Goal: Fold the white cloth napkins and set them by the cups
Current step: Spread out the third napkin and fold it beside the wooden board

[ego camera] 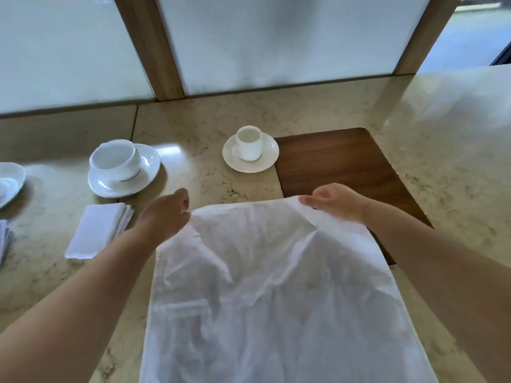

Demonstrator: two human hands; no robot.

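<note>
Thin, creased white cloth napkin (265,286) is held up by its far corners, pinched by left hand (166,214) & right hand (336,201); prob. light, limp, best gripped at corners.

Head-worn wide-angle view, angled down, close over table (193,128), slightly blurred

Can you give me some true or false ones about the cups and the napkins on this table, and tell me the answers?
1. Both hands hold the big white cloth. True: the left hand and right hand each pinch a far corner.
2. The small cup lies tipped over. False: it stands upright on its saucer.
3. A folded napkin lies near the wide cup. True.
4. The wooden inlay is left of the small cup. False: it is to its right.
</note>
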